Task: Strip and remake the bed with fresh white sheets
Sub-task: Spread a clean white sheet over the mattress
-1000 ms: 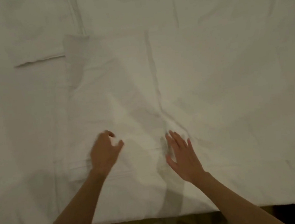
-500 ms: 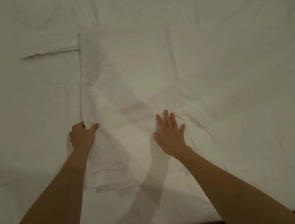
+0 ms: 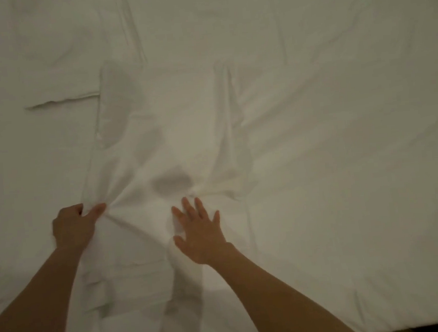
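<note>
A folded white sheet (image 3: 167, 133) lies lengthwise on the bed, over a white sheet (image 3: 341, 128) that covers the whole mattress. My left hand (image 3: 72, 227) pinches the folded sheet's left edge between thumb and curled fingers, and creases fan out from that pinch. My right hand (image 3: 198, 230) lies flat on the folded sheet with fingers spread and straight. Fabric bunches in a small ridge just beyond its fingertips.
A second folded layer with a straight edge (image 3: 61, 101) lies at the upper left. The bed's near edge (image 3: 422, 326) shows at the bottom right, with dark floor below it.
My left hand has closed on the sheet's left edge and drawn it inward, so creases now radiate from it. My right hand stays flat, and fabric has bunched ahead of its fingers.
</note>
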`<state>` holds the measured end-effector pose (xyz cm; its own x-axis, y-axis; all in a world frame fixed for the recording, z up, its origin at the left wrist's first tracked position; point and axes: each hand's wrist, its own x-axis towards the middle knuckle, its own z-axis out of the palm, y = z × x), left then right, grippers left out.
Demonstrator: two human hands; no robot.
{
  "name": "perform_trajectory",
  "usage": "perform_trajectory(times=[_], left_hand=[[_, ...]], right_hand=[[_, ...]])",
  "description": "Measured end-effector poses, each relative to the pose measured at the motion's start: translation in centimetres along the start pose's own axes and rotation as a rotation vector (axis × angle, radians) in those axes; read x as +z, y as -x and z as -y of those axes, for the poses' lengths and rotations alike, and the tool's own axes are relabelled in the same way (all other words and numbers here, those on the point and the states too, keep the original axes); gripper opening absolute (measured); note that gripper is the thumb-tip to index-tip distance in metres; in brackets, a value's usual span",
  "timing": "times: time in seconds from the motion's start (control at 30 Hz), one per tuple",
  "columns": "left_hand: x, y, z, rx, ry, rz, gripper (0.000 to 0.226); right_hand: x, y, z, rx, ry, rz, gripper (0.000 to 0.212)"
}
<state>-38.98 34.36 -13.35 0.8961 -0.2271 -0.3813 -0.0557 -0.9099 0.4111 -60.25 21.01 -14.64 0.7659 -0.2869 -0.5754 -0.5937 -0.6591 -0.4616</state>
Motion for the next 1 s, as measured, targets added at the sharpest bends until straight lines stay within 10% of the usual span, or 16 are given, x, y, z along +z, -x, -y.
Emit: perform_trajectory(times=[0.23,0.67,1.0], left_hand=[[-0.5,2.0,1.0,-0.134,0.205,0.247,0.061],[2.9,12.8,-15.7,0.548,0.343,0.464,0.085],[11.5,22.4,-27.1,0.715,0.22,0.659,0.093]], right_hand=[[-2.4,-1.2,0.2,0.032,-0.252,0.01,0.067],[-21.1,-7.1,4.6,0.068,-0.659,-0.192,0.093],[-30.8,-5.6,-14.5,0.211,-0.748,-0.71,0.028]])
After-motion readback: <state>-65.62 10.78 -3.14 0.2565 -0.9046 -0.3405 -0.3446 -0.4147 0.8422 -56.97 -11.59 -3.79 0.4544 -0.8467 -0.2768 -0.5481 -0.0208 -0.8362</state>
